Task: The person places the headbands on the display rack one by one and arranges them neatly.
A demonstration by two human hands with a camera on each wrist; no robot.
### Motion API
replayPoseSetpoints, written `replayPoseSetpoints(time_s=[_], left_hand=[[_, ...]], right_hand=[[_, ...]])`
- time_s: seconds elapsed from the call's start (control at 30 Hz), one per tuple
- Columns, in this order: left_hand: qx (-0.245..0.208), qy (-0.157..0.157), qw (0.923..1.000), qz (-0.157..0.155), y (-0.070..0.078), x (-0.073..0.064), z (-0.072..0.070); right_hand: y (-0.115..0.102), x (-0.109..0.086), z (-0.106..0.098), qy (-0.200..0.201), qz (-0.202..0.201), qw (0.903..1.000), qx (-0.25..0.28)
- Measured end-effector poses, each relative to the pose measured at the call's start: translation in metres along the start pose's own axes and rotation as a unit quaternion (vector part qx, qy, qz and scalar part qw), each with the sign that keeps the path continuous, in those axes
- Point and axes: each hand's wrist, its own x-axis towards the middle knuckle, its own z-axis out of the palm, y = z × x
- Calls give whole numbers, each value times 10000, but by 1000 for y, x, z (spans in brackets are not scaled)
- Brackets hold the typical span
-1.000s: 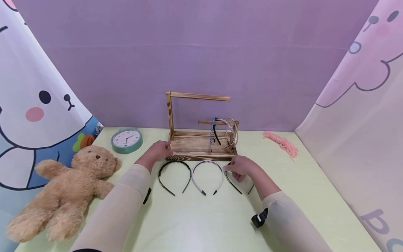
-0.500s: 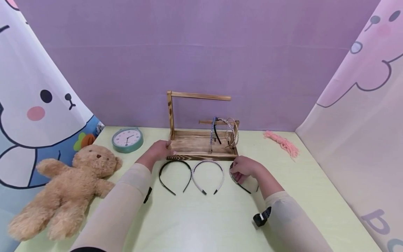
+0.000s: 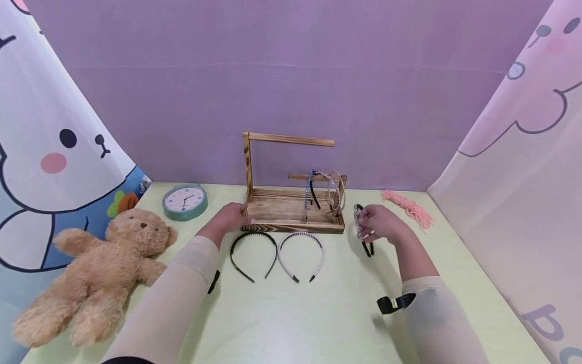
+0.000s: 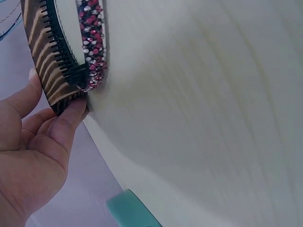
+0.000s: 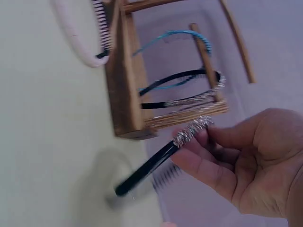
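My left hand (image 3: 231, 216) grips the left end of a wooden rack (image 3: 291, 229); in the left wrist view its thumb and fingers lie on either side of the tray wall. My right hand (image 3: 384, 223) pinches a headband (image 5: 149, 168) with silvery glitter and black ends, raised beside the rack's right end. Several headbands hang on the rack's lower bar (image 5: 203, 59), among them a blue toothed one (image 5: 175, 32). On the table before the tray lie a black toothed headband (image 3: 254, 233), with red and white beads in the left wrist view, and a white one (image 3: 281, 257).
A teal clock (image 3: 184, 201) lies left of the rack, with a brown teddy bear (image 3: 123, 253) nearer on the table. Pink yarn (image 3: 407, 206) lies at the back right. The rack's upper bar (image 3: 291, 139) juts rightward. Purple cloth (image 3: 291, 76) hangs behind.
My right hand has lifted the glittery headband off the table and carried it right and back, turning it edge-on. My left hand stays on the rack's left end.
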Motion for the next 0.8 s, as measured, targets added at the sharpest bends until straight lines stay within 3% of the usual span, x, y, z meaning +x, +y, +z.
replayPoseSetpoints(time_s=[0.23, 0.4, 0.5, 0.7, 0.8], left_hand=[[-358, -53, 9991, -201, 0, -1, 0], [-279, -30, 9995, -170, 0, -2, 0], [-192, -3, 9997, -132, 0, -1, 0], [-170, -7, 9998, -137, -1, 0, 1], [-201, -17, 9997, -144, 0, 0, 1]], right_hand=[[-25, -6, -21, 538, -421, 9977, 45], [-44, -6, -30, 1133, -787, 9904, 55], [-57, -3, -34, 1561, -1040, 9822, 5], [-88, 6, -34, 2612, -1299, 9554, -461], [-103, 12, -31, 2723, -1332, 9529, -89]])
